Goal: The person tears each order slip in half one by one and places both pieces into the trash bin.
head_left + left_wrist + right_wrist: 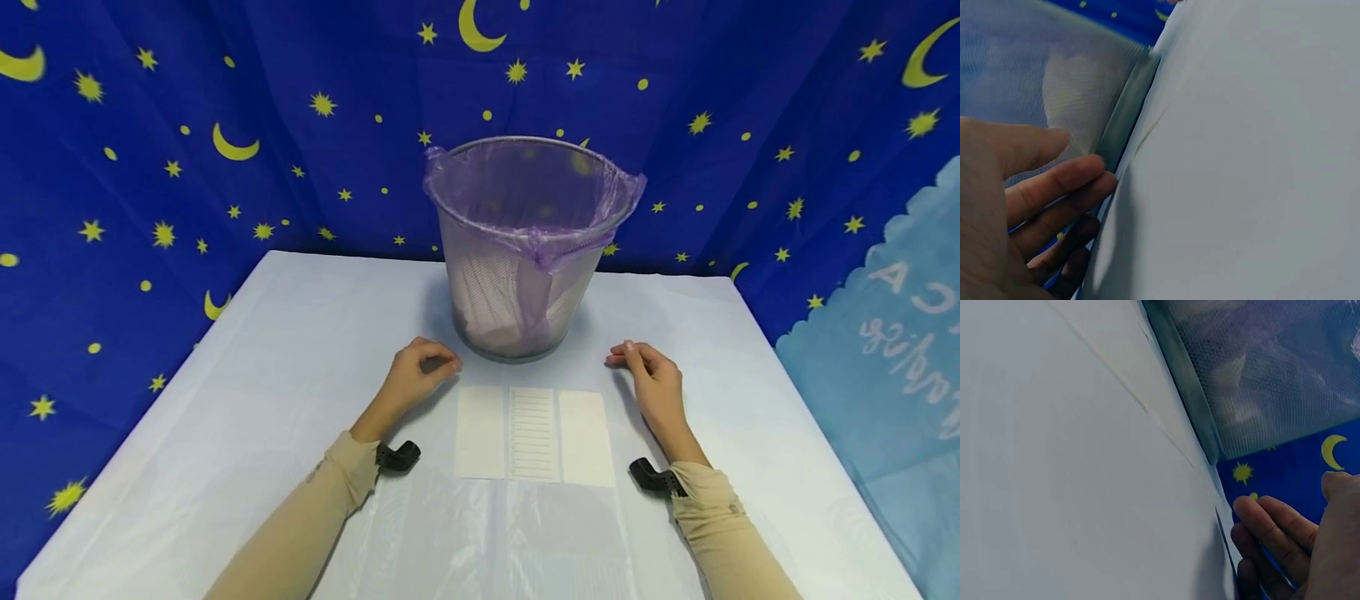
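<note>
Three paper slips lie side by side on the white table: a blank left slip (pixel 480 433), a lined middle slip (pixel 534 435) and a blank right slip (pixel 587 438). Behind them stands a mesh wastebasket (pixel 487 283) lined with a purple plastic bag (pixel 543 242); something pale sits at its bottom. My left hand (pixel 422 367) hovers by the left slip's upper corner, fingers loosely bent and holding nothing. On the other side, my right hand (pixel 651 379) is beside the right slip's upper corner, likewise without anything in it. Both wrist views show relaxed fingers near the basket's base.
A clear plastic sheet (pixel 450 533) covers the table's near part, with faint pale sheets beneath. Blue cloth (pixel 322 167) with yellow moons and stars hangs at the back and sides. A light-blue lettered panel (pixel 892 333) is at the right.
</note>
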Demonstrator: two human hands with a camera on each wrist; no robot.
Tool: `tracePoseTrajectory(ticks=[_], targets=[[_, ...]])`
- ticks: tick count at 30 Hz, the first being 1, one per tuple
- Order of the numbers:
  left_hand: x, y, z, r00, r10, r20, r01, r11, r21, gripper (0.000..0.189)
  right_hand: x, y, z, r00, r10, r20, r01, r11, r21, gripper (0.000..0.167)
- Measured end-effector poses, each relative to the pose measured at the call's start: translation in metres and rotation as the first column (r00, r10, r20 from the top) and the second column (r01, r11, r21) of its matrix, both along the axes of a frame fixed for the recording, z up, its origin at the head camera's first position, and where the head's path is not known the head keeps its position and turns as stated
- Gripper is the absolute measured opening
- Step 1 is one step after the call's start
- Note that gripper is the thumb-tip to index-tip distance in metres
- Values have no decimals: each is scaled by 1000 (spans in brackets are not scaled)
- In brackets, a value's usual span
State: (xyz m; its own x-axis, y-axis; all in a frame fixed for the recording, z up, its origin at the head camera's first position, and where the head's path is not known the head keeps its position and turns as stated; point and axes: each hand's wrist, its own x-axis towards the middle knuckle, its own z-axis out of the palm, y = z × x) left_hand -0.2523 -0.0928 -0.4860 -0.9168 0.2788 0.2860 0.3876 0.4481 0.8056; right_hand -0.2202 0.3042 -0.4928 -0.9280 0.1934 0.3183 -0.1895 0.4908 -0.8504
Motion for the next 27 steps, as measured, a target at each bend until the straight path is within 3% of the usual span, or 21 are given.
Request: tracePoseTrajectory(ticks=[8, 12, 17, 21, 27], targets=[[22, 18, 1, 986, -121, -116, 104, 984, -143, 8, 9, -26, 6, 998, 5, -55, -7, 1000, -21, 33], [27, 23, 6, 981, -169, -91, 145, 963, -226, 22, 10, -31, 6, 997, -4, -76, -1, 998, -61, 29], [31, 28, 13, 971, -237, -32, 212, 914, -345, 41, 11, -31, 3, 997, 9, -79, -15, 996, -83, 29], [37, 31, 19, 972, -235, -23, 206, 890, -406, 53, 9, -29, 0, 997, 23, -71, -29, 996, -85, 32], [40, 35, 23, 982, -187, -29, 156, 883, -443, 68, 8, -28, 1, 998, 19, -63, -24, 996, -85, 33]])
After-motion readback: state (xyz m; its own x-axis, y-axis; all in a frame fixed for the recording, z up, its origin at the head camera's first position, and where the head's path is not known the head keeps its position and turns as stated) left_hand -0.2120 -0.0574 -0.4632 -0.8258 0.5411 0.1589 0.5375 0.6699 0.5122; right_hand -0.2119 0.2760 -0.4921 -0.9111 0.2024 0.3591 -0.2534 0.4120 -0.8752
